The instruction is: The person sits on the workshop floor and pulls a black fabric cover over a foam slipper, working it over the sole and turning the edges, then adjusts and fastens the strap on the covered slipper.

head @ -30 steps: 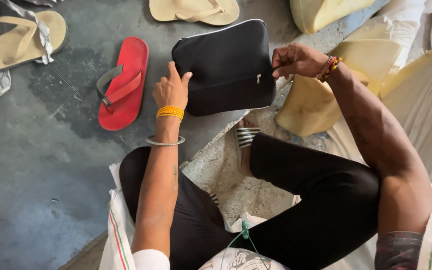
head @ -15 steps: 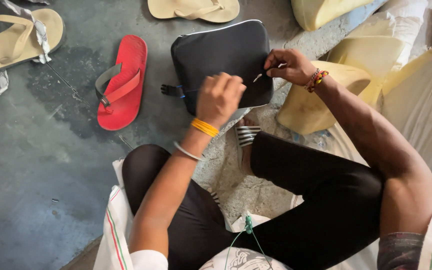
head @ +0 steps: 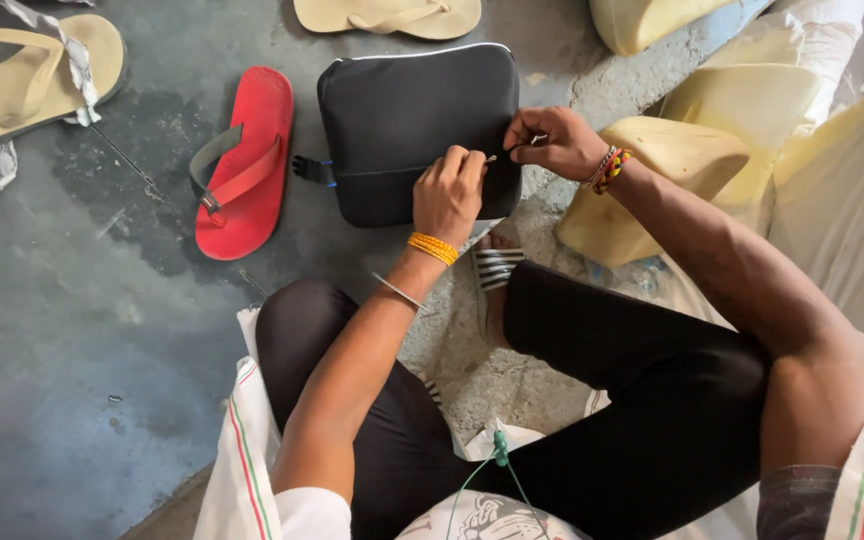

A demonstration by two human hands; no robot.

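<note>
Down at the near edge, the person sits cross-legged in black trousers [head: 602, 400] on the grey concrete floor [head: 72, 380], a foot in a black-and-white striped sandal [head: 497, 268] tucked just ahead of the knees. Up from there, the left hand [head: 449, 195], orange thread bands at the wrist, is curled into a loose fist with fingertips pinched on the lower right edge of the square black padded fabric cushion cover [head: 412, 125]; what the fingers pinch is too small to tell. Right beside it, the right hand [head: 552, 142], beaded bracelet at the wrist, is closed in a pinch at the same edge, thumb and forefinger pressed together on something tiny and pale, the two hands nearly touching. The black cover lies flat on the floor in front of the person, a short black strap tab [head: 310, 168] poking out of its left side. Just left of it, a red rubber flip-flop with a grey strap [head: 245, 165] lies sole down. To the right, pale yellow foam blocks [head: 682, 180] sit near the right forearm. Farther off, a tan flip-flop [head: 392, 15] lies beyond the cover's top edge, and another tan flip-flop [head: 27, 75] rests well apart at far left.
</note>
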